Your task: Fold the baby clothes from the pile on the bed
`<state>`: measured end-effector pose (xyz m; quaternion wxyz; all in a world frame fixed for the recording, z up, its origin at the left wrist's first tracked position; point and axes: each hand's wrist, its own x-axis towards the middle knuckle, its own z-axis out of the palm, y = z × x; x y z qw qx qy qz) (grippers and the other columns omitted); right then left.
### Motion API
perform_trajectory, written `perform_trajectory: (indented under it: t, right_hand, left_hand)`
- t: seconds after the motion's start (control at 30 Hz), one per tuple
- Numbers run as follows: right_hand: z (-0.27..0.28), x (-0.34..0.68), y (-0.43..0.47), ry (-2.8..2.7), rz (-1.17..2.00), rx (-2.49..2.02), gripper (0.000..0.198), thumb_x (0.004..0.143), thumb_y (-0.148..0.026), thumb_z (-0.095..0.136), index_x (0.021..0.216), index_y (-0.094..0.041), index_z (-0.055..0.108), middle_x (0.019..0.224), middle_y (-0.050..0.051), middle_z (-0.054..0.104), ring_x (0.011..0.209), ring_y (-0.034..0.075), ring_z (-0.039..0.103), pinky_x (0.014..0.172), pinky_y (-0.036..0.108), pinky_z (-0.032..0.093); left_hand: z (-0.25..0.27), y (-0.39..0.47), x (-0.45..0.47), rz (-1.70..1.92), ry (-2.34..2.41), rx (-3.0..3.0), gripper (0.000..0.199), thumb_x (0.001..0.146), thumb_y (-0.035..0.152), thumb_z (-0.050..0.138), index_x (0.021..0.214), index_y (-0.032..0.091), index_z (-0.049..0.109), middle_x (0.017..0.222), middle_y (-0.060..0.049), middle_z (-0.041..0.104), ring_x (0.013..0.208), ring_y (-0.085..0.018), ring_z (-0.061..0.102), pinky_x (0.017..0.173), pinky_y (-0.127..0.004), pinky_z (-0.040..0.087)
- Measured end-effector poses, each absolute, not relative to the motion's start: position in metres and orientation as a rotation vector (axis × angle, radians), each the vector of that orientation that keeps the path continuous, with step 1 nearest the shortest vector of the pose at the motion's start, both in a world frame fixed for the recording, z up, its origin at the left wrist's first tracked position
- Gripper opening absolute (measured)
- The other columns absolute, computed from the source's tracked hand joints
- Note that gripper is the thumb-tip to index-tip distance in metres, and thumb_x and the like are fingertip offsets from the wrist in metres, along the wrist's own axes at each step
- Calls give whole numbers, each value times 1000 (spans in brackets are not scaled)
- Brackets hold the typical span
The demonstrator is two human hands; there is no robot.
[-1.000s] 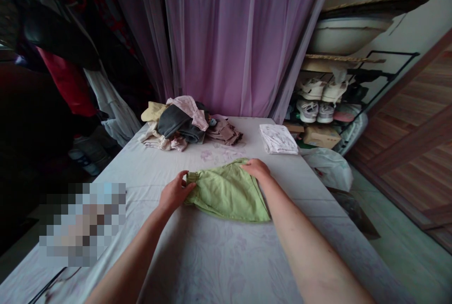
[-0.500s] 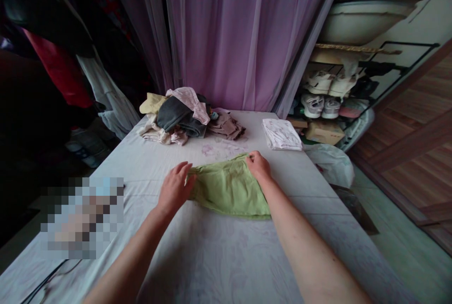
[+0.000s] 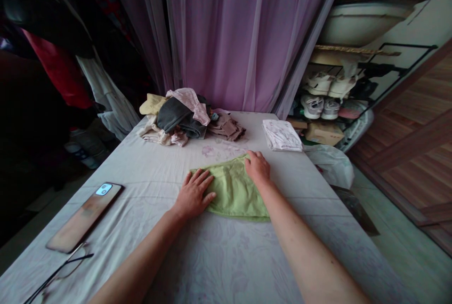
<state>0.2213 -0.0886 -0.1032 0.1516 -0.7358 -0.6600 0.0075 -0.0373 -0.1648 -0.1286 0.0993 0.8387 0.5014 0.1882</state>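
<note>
A light green garment (image 3: 235, 191), folded and slightly wrinkled, lies on the bed across the middle of the head view. My left hand (image 3: 195, 192) rests palm down over its left end, fingers spread and holding nothing. At the far right corner, my right hand (image 3: 257, 166) has its fingers curled closed on the cloth. My right forearm passes over the garment's right end and hides part of it. What kind of garment it is I cannot tell for sure.
A heap of mixed clothes (image 3: 180, 118) lies at the bed's far left, and a folded white patterned cloth (image 3: 281, 134) at the far right. A phone (image 3: 84, 217) and eyeglasses (image 3: 67, 266) lie at the left edge. Beyond the right edge stands a shoe rack (image 3: 330, 90).
My left hand has moved right and come down flat onto the garment's left end, its fingers spreading. My right hand stays at the far right corner.
</note>
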Motion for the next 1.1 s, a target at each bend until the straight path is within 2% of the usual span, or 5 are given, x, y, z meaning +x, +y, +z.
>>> perform_trajectory:
  t: [0.27,0.7,0.83,0.93,1.1]
  right_hand:
    - [-97,185,-86,-2450,124,-1529,22,90,-30,58,107,-28,73,124,3,66,116,21,52,100,35,37]
    - [-118,162,-90,-2279,-39,-1775,25,97,-29,45,96,-21,68,104,8,70,100,21,59,85,33,36]
    - [-129,161,-93,-2258,-36,-1784,24,98,-28,44,98,-21,67,105,8,69,101,21,57,86,32,35]
    - [-130,161,-94,-2250,-20,-1767,23,97,-28,44,98,-21,66,104,7,70,101,21,57,87,32,35]
    - [-127,161,-95,-2236,40,-1751,23,96,-25,45,102,-20,67,108,8,70,104,22,57,89,33,36]
  left_hand:
    - [-142,-155,-60,851,1636,2214,44,97,37,36,134,21,55,143,-10,53,139,-26,40,115,-54,28]
    - [-132,-161,-57,889,1629,2174,42,92,42,47,127,22,59,145,-10,50,138,-28,40,113,-50,33]
    - [-119,-163,-63,880,1842,1961,44,88,45,53,125,22,58,125,-10,62,106,-23,63,89,-36,51]
    - [-109,-162,-69,678,1904,1840,40,89,47,50,119,23,59,90,-2,70,75,-17,65,68,-29,49]
    - [-105,-160,-69,602,1907,1848,34,87,41,56,117,25,59,90,0,71,73,-16,64,63,-26,44]
